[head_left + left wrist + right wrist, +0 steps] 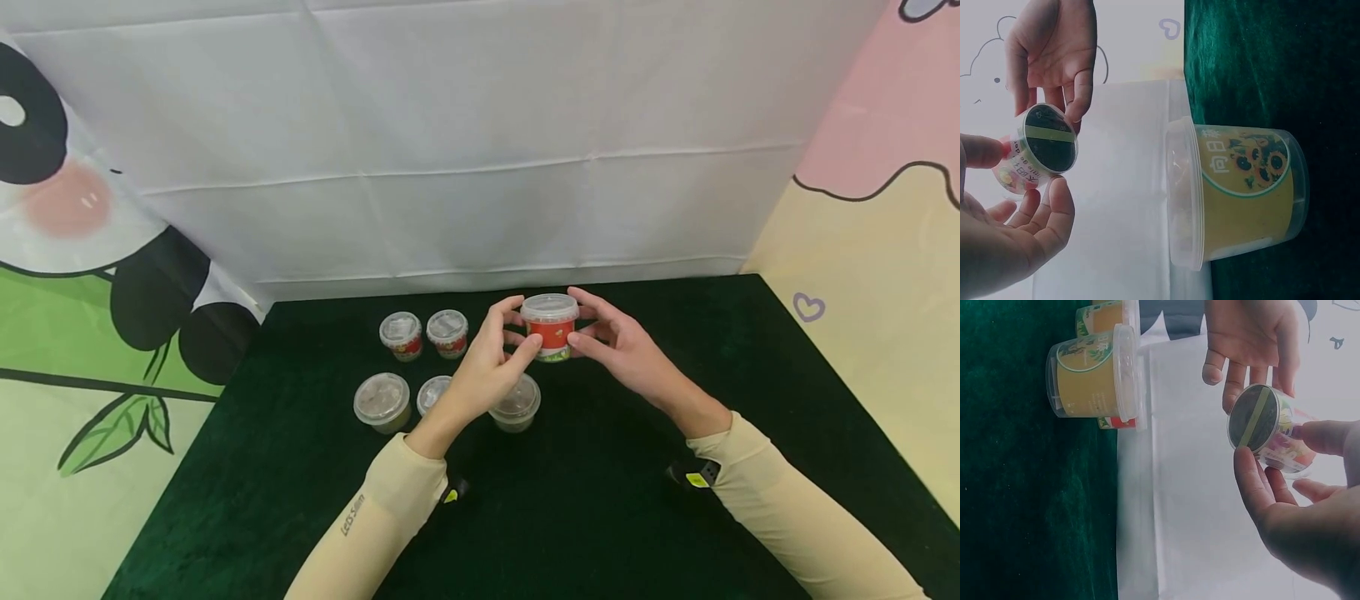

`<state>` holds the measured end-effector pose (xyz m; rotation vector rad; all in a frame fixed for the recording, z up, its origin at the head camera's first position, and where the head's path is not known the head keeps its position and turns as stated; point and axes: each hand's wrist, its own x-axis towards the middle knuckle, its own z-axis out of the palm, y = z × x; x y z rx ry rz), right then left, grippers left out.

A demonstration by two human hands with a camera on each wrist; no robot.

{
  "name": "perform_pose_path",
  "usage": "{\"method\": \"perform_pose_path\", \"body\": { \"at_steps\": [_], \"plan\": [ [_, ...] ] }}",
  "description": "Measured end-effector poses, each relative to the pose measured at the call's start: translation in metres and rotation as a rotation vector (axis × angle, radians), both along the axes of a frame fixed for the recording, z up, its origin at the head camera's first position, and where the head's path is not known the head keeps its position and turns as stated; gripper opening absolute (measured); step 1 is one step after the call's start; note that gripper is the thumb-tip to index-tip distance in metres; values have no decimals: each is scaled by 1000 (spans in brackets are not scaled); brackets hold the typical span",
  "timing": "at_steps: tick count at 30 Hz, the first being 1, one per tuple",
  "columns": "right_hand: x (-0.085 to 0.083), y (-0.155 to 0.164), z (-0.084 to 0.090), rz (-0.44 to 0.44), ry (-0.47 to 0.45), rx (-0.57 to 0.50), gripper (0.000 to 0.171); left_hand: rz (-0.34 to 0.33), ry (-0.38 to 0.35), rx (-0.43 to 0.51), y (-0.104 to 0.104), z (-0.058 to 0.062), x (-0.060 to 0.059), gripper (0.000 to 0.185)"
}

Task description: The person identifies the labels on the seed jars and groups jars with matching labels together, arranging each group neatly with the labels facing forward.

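A small clear-lidded plastic tub [551,323] with a red label is held up between both hands over the back of the table. My left hand [487,358] grips its left side, thumb at the front and fingers behind. From the right, my right hand [622,346] grips it the same way. Both wrist views show the underside of the tub [1050,139], dark with a pale yellow strip across it. Below the left hand stands a larger lidded tub [515,404]; in the left wrist view this tub [1244,187] has a yellow label with sunflowers.
Two red-labelled tubs [401,335] stand side by side at the back left. Nearer stands another lidded tub [382,402], with a smaller one [432,392] partly hidden by the left forearm. A dark green cloth [600,517] covers the table, and a white cloth [480,217] hangs behind.
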<state>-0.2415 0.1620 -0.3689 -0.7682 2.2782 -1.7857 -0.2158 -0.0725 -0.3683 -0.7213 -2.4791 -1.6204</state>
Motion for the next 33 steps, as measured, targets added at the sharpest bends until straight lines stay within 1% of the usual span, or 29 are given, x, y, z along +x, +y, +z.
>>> {"method": "perform_pose_path", "body": {
  "at_steps": [11,19,33],
  "plan": [
    [2,0,1,6,-22,-27,64,-20,-8,0,-1,-1,-1,58],
    [1,2,0,34,-25,-58,62,-32,-9,27,-1,-2,-1,59],
    [2,-1,0,46,-33,-64,63,-44,4,11,-2,-2,-2,63]
  ]
}}
